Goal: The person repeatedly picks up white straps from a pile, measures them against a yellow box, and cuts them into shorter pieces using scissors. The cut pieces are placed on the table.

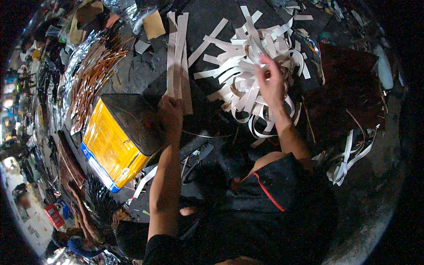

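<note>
My left hand [171, 108], in shadow, is closed on the lower end of several long white strips [178, 57], which lie side by side pointing away from me. To the right spreads a tangled heap of white strips [240, 73], many of them curled into loops. Over that heap is my right hand [272, 86], its thumb and fingers bent together in a pinch. Whether a strip is between those fingertips is too blurred to tell. Beside my left forearm stands a yellow and blue metal can [112, 143] with a dark top, tilted in view.
Thin brown rods [99, 73] lie bundled at the far left. A tan card piece [153, 24] rests beyond the can. On the right are a dark brown sheet [346, 90] and a few loose white strips [349, 159]. Another person's arm [84, 212] shows at lower left.
</note>
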A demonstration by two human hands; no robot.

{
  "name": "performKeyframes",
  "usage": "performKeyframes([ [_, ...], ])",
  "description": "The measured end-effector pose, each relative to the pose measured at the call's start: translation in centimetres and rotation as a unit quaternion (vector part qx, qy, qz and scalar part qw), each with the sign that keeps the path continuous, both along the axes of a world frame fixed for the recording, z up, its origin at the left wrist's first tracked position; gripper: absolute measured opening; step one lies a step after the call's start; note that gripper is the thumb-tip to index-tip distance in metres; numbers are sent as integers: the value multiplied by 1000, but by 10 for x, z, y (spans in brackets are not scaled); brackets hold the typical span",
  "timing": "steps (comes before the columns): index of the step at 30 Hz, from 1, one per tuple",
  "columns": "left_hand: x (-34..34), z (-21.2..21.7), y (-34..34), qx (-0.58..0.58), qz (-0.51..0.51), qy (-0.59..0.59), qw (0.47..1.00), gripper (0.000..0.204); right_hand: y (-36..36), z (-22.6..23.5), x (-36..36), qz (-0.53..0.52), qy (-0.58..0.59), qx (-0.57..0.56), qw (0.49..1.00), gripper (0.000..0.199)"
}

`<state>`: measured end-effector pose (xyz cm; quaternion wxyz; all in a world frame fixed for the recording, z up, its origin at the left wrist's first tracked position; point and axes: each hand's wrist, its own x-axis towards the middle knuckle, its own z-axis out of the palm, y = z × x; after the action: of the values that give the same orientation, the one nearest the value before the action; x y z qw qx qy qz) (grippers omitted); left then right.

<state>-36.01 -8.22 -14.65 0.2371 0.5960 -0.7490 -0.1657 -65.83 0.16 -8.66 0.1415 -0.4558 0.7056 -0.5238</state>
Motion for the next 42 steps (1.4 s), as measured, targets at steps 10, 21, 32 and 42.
performKeyframes([
  [10, -41, 106, 10, 461, -24, 617, 637, 33, -12, 21, 121, 246, -183, 20, 951, 32],
  [21, -37, 108, 40, 258, -35, 390, 883, 28, -8, 38, 118, 199, 135, -33, 970, 20],
  [32, -29, 98, 40, 268, -62, 404, 872, 16, -11, 37, 112, 296, -52, 16, 954, 19],
  [42, 12, 170, 14, 149, -78, 226, 959, 13, -23, 46, 85, 223, -89, 32, 970, 15],
])
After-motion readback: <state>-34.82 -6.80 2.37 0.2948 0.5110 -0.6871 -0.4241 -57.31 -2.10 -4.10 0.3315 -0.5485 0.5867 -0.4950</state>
